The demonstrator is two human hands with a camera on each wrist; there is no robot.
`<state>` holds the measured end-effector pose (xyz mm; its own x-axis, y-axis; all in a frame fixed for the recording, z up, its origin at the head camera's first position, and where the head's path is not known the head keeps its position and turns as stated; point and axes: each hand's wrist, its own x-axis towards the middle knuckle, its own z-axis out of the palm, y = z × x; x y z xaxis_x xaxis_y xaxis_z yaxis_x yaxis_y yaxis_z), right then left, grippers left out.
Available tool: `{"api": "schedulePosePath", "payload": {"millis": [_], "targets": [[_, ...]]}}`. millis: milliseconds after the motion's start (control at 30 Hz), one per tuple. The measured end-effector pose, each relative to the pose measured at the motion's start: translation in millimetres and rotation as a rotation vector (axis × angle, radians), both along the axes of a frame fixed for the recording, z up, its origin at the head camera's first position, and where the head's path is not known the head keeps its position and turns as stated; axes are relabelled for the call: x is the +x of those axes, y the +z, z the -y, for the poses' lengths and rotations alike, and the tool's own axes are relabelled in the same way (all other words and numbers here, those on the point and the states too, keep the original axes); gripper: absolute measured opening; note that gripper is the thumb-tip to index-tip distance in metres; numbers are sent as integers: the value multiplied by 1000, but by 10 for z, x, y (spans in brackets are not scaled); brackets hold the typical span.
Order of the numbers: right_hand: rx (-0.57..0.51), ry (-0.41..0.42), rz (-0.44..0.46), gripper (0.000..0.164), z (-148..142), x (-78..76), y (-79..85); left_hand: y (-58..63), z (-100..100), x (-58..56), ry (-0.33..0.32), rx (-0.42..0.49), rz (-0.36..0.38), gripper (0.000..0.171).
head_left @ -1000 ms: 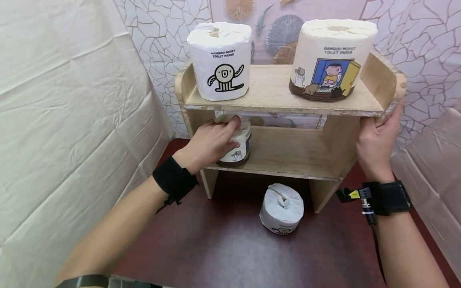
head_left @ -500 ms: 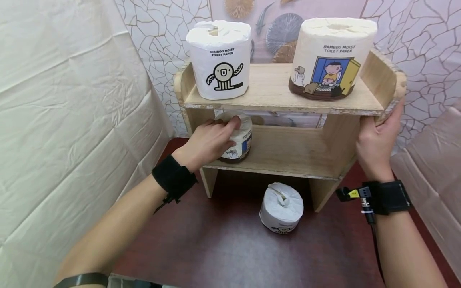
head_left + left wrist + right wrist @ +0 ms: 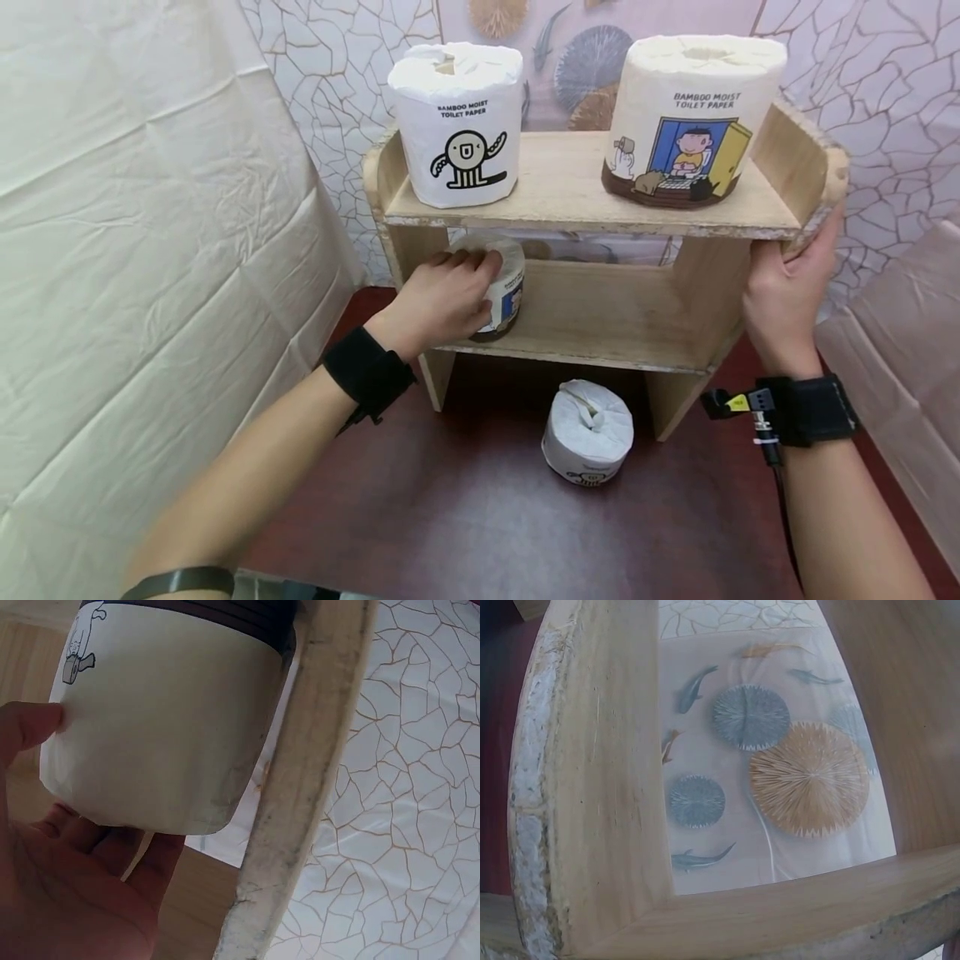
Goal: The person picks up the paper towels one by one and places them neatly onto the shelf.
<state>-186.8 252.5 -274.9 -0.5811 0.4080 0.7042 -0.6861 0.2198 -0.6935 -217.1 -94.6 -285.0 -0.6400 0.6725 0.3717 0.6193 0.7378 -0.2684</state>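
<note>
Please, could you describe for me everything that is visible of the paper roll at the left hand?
The paper roll is a squat cylinder in a cream wrapper that looks like paper, with a dark brown band at its base. A blue cartoon panel, partly visible, and a small line drawing decorate its side. It appears to stand upright on the lower board, near the left end. The left hand grips it, fingers at the top, thumb on the side, hiding part of it.
</note>
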Motion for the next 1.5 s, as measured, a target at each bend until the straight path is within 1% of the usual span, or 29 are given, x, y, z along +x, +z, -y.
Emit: {"api": "schedulePosePath", "payload": {"millis": [100,200,267,300,400,467,500,533,633,733,767,833,933,1000,1067,1167,1267,1333,1467,1500], "targets": [[10,3,-28,53,-27,2,3,9,-68,-17,20,59,25,39],[21,13,-48,52,-48,-2,19,29,-156,-48,57,141,50,46],[25,19,-41,52,-52,-9,30,39,-218,-70,92,180,58,49],[57,12,-39,52,-58,-9,30,40,-244,-78,113,194,62,49],[61,9,-21,52,-54,-16,32,32,-322,-105,165,224,39,49],[99,3,-33,52,-64,-12,22,19,-370,-122,189,238,10,49],[102,1,-33,52,-65,-10,20,14,-393,-129,199,247,-6,48],[83,1,-30,52,-60,-11,20,11,-418,-134,209,256,-23,47],[89,-9,-26,53,-60,-17,19,8,-491,-139,249,274,-59,46],[21,1,2,53,-36,-35,34,13,-559,-134,309,266,-88,48],[22,-2,8,53,-32,-37,39,14,-578,-135,329,261,-93,49],[17,2,8,55,-22,-40,44,17,-611,-135,365,243,-91,51],[4,22,-13,57,-1,-38,57,29,-634,-145,406,220,-63,50],[8,31,-27,57,13,-35,70,43,-637,-153,412,208,-49,48],[10,35,-34,56,20,-35,86,50,-633,-159,402,208,-46,45],[24,17,-17,58,14,-27,84,27,-621,-156,364,219,-92,40],[35,-1,8,61,0,-10,54,-21,-608,-147,335,233,-140,37],[44,-14,26,62,-5,9,25,-56,-604,-146,323,233,-153,35],[40,-9,35,60,-19,33,-14,-112,-613,-151,300,228,-173,33],[34,-3,31,59,-25,36,-18,-124,-617,-152,290,227,-189,33]]}}
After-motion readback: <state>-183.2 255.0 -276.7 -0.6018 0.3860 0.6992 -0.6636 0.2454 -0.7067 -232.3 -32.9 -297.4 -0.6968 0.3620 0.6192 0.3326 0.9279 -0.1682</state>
